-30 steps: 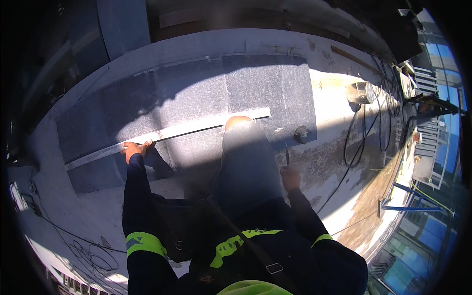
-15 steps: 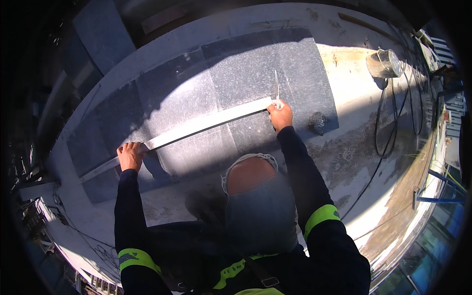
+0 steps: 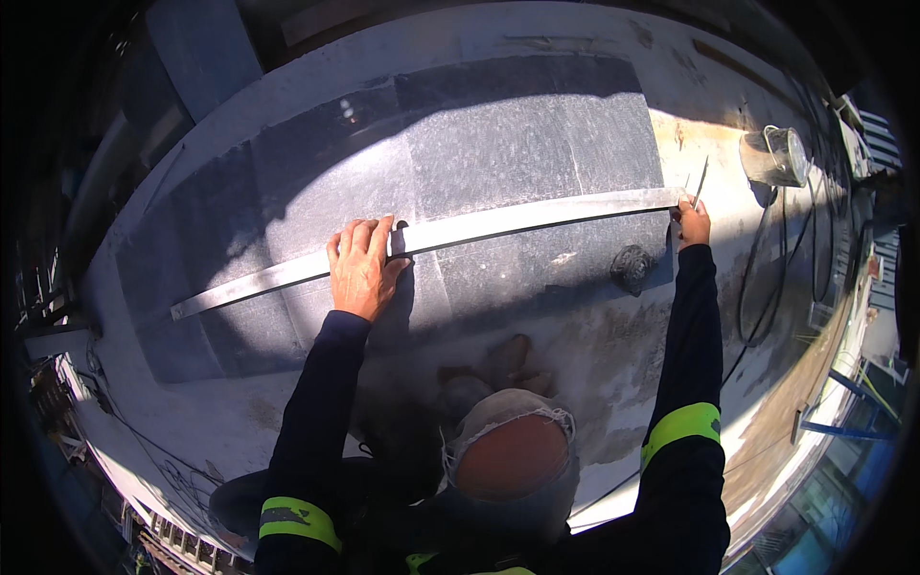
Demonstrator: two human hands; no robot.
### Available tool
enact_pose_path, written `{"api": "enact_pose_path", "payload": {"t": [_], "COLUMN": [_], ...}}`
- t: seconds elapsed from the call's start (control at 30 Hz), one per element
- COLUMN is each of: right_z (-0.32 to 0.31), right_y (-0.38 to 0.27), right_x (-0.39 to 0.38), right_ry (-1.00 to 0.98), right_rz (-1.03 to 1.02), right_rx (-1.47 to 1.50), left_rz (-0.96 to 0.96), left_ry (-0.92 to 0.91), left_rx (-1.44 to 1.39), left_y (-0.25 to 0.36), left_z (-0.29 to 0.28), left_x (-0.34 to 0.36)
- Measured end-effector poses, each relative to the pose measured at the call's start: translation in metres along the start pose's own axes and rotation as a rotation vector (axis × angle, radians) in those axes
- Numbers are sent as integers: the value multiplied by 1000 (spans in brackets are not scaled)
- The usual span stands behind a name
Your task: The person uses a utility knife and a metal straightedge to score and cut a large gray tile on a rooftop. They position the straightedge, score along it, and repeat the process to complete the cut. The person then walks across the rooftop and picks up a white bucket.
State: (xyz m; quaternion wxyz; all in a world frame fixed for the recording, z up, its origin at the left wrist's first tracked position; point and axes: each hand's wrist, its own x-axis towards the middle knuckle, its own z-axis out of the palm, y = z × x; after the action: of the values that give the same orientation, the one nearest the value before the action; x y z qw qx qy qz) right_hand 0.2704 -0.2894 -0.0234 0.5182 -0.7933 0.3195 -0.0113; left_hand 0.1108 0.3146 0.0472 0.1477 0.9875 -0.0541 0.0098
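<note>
A long, narrow, pale straight bar [image 3: 537, 213] lies across a dark grey sheet [image 3: 479, 144] on the ground. My left hand [image 3: 362, 268] grips the bar left of its middle, fingers over the far edge and thumb at the near side. At the bar's right end, past the sheet's right edge, my right hand [image 3: 694, 224] is closed on it. A thin, dark, pointed tool [image 3: 702, 180] sticks up from the right hand's fingers; its exact kind does not show. Near the right hand, a dark rough lump [image 3: 631, 268] sits on the sheet.
A dented metal bucket [image 3: 774, 157] with a wire handle stands at the far right. Black cables [image 3: 767, 316] loop on the stained concrete [image 3: 613, 335] below it. My bent knee [image 3: 511, 455] is close in front, with several stone-like pieces [image 3: 508, 355] beyond it.
Both hands have moved right, and the bar's right end now reaches past the sheet's right edge. My left hand is farther along the bar, nearer its middle. The view has shifted slightly.
</note>
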Motion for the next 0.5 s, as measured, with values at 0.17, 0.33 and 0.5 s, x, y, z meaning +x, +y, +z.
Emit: {"api": "enact_pose_path", "payload": {"t": [0.17, 0.33, 0.5], "right_z": [6, 17, 18], "right_y": [24, 20, 8], "right_x": [3, -17, -27], "right_ry": [135, 116, 57], "right_rz": [-155, -104, -82], "right_rx": [145, 264, 343], "left_rz": [-111, -278, -278], "left_ry": [-104, -243, -286], "left_rx": [112, 165, 174], "left_y": [-68, -143, -176], "left_z": [-27, -64, -80], "left_x": [-27, -67, -80]}}
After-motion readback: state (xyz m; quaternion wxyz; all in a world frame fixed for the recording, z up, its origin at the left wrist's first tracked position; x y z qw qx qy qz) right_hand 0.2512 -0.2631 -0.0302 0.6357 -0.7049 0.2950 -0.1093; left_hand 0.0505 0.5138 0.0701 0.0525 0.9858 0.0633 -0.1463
